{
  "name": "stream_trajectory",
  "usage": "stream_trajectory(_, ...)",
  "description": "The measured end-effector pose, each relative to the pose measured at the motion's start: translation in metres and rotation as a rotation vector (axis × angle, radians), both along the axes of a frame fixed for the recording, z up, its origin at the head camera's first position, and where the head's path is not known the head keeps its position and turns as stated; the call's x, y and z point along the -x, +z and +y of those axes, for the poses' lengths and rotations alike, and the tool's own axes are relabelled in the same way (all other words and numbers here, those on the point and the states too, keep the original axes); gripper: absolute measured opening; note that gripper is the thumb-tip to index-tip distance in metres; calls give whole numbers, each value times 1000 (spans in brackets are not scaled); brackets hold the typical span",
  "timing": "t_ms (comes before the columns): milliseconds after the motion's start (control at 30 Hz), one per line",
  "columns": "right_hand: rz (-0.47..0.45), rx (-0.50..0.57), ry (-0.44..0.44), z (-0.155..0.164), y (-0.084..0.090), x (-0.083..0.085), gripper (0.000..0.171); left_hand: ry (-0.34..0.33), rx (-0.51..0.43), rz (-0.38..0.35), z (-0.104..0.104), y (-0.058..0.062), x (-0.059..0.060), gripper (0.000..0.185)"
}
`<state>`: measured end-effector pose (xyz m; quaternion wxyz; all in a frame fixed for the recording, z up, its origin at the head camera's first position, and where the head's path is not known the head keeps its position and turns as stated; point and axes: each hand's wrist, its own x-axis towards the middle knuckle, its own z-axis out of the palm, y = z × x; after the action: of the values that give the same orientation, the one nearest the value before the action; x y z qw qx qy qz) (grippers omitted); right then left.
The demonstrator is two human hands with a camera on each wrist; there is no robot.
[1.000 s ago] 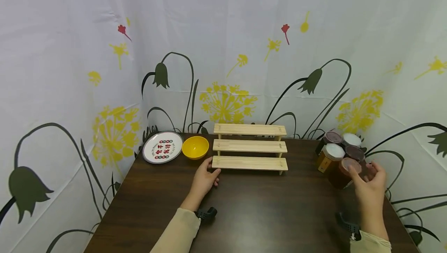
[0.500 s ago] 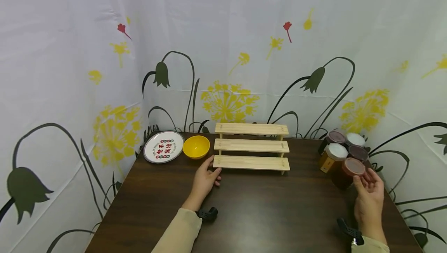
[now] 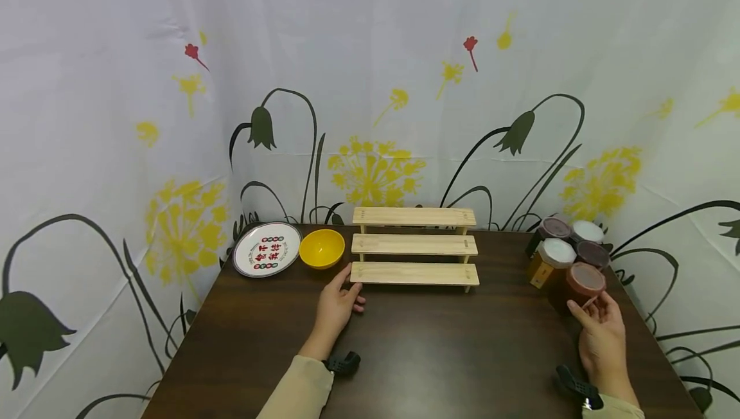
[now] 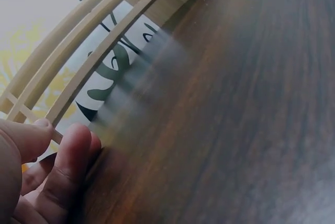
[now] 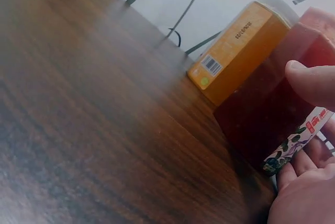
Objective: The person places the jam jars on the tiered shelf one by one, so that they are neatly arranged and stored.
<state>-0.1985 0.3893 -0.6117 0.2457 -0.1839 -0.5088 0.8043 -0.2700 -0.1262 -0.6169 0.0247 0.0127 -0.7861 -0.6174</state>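
Observation:
A three-tier wooden display stand [image 3: 413, 274] is at the back middle of the table. My left hand [image 3: 337, 306] pinches the left end of its lowest shelf; the left wrist view has the thumb [image 4: 36, 137] at the shelf's end and curled fingers below. On the right, my right hand [image 3: 602, 345] holds a dark red jar [image 5: 272, 103] with a reddish lid. In the right wrist view its thumb [image 5: 314, 82] lies on one face, with the other fingers at the printed label [image 5: 293, 143]. The jar stands on the table, nearest of a cluster.
Beside the red jar stands an orange-labelled jar [image 3: 549, 265] with a white lid, with other dark- and white-lidded jars [image 3: 588, 231] behind. Left of the stand are a yellow bowl [image 3: 322, 249] and a white plate [image 3: 267, 250] with red lettering. A patterned curtain [image 3: 370, 85] hangs behind the table.
My right hand has come down from over the red jar's lid to its near right side, and thumb and fingers now hold the jar. The left hand keeps its place at the stand.

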Motion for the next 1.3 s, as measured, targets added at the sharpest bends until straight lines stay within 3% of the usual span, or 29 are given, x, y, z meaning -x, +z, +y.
stream_trajectory(233, -12, -72, 0, 5, 11, 2, 66, -22, -74, 30, 7, -3, 2, 62)
stream_trajectory(500, -12, -111, 44, 7, 9, 7, 68, -6, -96, 45, 6, -1, 4, 59)
stream_trajectory(733, -60, -184, 100, 7, 7, 5, 66, 0, -96, 51, 3, 0, 4, 56)
stream_trajectory(967, -143, -285, 186, 13, -1, -3, 82, 4, -76, 28, 6, -2, 1, 56)
stream_trajectory(1167, -159, -303, 200, 11, -9, -7, 81, -1, -53, 16, 2, -4, -5, 56)
stream_trajectory(1300, -212, -375, 235, 9, -7, -3, 85, 13, -55, 20, 0, -1, -3, 55)
